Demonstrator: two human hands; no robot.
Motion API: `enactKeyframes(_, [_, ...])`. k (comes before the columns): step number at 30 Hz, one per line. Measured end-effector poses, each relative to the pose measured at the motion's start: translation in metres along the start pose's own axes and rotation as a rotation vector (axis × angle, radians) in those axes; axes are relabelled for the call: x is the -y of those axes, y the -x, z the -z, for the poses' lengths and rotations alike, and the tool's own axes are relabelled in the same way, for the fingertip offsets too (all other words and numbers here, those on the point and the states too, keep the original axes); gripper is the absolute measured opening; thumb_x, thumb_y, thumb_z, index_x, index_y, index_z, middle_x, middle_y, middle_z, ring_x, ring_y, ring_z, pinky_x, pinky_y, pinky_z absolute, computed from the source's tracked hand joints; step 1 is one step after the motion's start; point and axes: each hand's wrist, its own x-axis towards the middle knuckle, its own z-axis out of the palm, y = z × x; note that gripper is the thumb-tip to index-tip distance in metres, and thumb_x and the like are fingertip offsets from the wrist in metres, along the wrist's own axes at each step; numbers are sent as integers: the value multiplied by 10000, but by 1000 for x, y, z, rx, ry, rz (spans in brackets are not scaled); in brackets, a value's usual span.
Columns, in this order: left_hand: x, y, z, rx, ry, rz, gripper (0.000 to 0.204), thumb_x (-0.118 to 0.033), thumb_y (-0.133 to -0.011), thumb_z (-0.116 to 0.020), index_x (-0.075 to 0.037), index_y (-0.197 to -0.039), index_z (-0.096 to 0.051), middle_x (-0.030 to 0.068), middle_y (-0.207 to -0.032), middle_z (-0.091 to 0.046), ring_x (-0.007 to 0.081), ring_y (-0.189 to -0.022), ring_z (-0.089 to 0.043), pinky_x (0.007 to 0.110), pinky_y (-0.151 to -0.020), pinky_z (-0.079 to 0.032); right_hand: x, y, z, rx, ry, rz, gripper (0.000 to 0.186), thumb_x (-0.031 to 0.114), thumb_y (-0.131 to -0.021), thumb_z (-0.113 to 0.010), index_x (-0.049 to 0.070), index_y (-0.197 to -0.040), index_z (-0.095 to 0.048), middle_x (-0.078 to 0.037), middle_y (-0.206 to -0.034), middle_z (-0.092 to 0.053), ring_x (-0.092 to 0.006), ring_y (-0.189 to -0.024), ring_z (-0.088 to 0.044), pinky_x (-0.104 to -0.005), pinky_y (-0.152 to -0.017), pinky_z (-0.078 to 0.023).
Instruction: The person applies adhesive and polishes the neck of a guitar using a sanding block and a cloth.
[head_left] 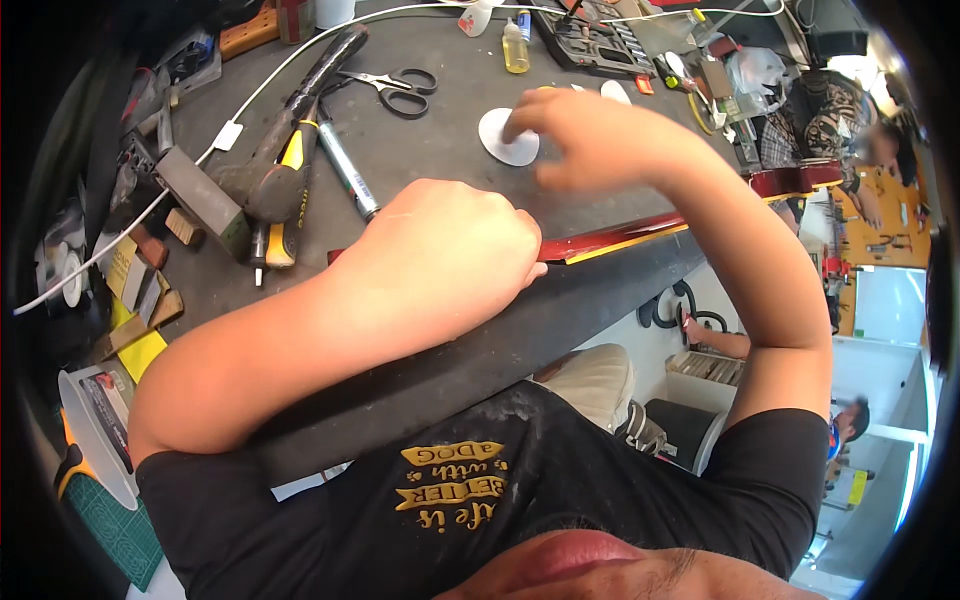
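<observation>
My left hand (450, 240) is closed around a long glossy dark-red piece (620, 236) with a yellow strip along its edge, lying by the bench's near edge. Its far right end widens into a curved, guitar-like shape, and my left hand and wrist hide part of its length. Farther back, my right hand (590, 135) is slightly blurred, thumb and fingers apart. Its fingertips are over a flat white disc (508, 150) on the bench; I cannot tell whether they touch it. Another small white piece (614, 92) shows behind that hand.
Black-handled scissors (405, 92), a hammer (275, 180), a yellow-black tool (290, 200) and a silver-blue tube (348, 170) lie left of centre. A small yellow bottle (515, 48) and an opened tool case (590, 40) sit at the back. A metal block (205, 200) stands left. Other people appear at right.
</observation>
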Motion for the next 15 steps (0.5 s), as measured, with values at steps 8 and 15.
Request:
enactKeyframes(8, [-1,2,1,-19,-10,9,386,-375,-1055,-778,-11,-928,-762,175,-813,-773,402,-806,-794,524,-734,-637,-85,17,3,-132,-178,-517,434,314,-943,-936,4,-1207,-784,-70,-1015,-789,-198,-915,-750,-359,-821,-609])
enactKeyframes(15, [1,3,0,-36,-3,11,394,-374,-1058,-775,-6,-918,-761,178,-808,-772,399,-805,-795,520,-734,-638,-72,6,-12,-195,-299,-587,240,205,-995,-876,34,-1161,-846,-79,-954,-850,-158,-869,-762,-368,-817,-597])
